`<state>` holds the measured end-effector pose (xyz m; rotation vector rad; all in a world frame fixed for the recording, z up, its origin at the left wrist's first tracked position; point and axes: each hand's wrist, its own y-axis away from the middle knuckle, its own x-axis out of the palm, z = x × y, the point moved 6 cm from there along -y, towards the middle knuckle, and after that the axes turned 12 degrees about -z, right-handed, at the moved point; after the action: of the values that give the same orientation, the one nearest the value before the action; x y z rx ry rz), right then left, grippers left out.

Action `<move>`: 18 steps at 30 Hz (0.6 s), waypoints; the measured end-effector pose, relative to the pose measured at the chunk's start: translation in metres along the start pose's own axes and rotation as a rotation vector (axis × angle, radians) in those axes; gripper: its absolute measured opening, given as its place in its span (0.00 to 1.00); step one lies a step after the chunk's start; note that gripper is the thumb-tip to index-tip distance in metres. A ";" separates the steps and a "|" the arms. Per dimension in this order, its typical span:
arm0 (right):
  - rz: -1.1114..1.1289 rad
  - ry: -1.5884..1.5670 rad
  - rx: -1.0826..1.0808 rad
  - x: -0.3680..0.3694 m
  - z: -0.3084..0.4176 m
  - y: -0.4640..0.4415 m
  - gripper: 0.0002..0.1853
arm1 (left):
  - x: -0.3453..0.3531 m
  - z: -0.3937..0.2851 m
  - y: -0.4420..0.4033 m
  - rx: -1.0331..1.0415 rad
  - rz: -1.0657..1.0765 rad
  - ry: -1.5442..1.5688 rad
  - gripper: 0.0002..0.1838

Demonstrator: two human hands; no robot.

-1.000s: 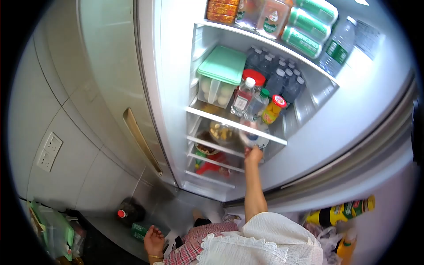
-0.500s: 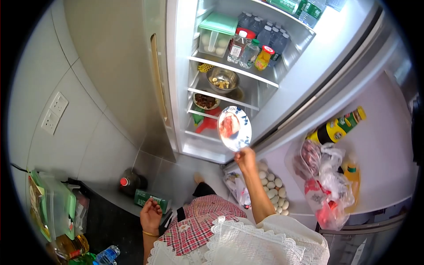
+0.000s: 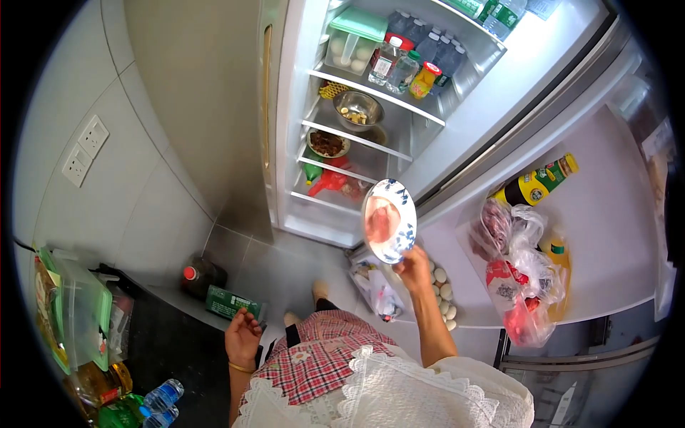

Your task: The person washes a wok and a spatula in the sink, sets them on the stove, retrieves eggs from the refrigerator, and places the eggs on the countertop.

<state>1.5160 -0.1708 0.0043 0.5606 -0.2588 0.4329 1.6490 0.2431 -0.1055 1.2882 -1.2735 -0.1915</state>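
Observation:
My right hand (image 3: 414, 268) grips the near rim of a white plate (image 3: 405, 230) with a blue floral pattern. Pinkish-red food (image 3: 382, 220) lies on the plate, which is tilted in front of the open fridge. Low on the left, my left hand (image 3: 244, 335) has its fingers apart and slightly curled, holding nothing, close to a green box (image 3: 227, 302). On the fridge shelves beyond the plate are a steel bowl (image 3: 359, 110) with pale pieces, a bowl of dark food (image 3: 328, 143) and a red bag (image 3: 331, 181).
The fridge door (image 3: 606, 235) stands open at right, holding a yellow bottle (image 3: 536, 182), plastic bags (image 3: 526, 274) and eggs (image 3: 444, 291). Upper shelves hold bottles and a green-lidded container (image 3: 357, 24). A dark red-capped bottle (image 3: 203, 278) stands on the floor; a black counter (image 3: 171, 357) is at lower left.
The plate has come out of the fridge in my right hand and moved nearer, then slightly right. The view has tilted down. My left hand stays low at left.

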 end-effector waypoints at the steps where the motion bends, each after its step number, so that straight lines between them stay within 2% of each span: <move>1: 0.000 0.004 0.005 -0.001 -0.001 0.003 0.04 | 0.000 -0.001 -0.002 -0.005 0.019 -0.001 0.08; 11: -0.078 0.035 0.023 -0.007 -0.012 -0.023 0.07 | 0.007 -0.010 0.000 0.040 0.025 0.026 0.08; 14: -0.228 0.025 0.050 -0.007 -0.014 -0.061 0.07 | 0.000 -0.006 -0.003 0.029 0.001 0.037 0.08; 18: -0.350 0.035 -0.077 0.029 0.009 -0.117 0.07 | -0.004 0.000 -0.009 0.021 -0.042 0.074 0.08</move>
<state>1.5944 -0.2552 -0.0311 0.5100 -0.1387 0.0931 1.6519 0.2426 -0.1145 1.3292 -1.1890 -0.1585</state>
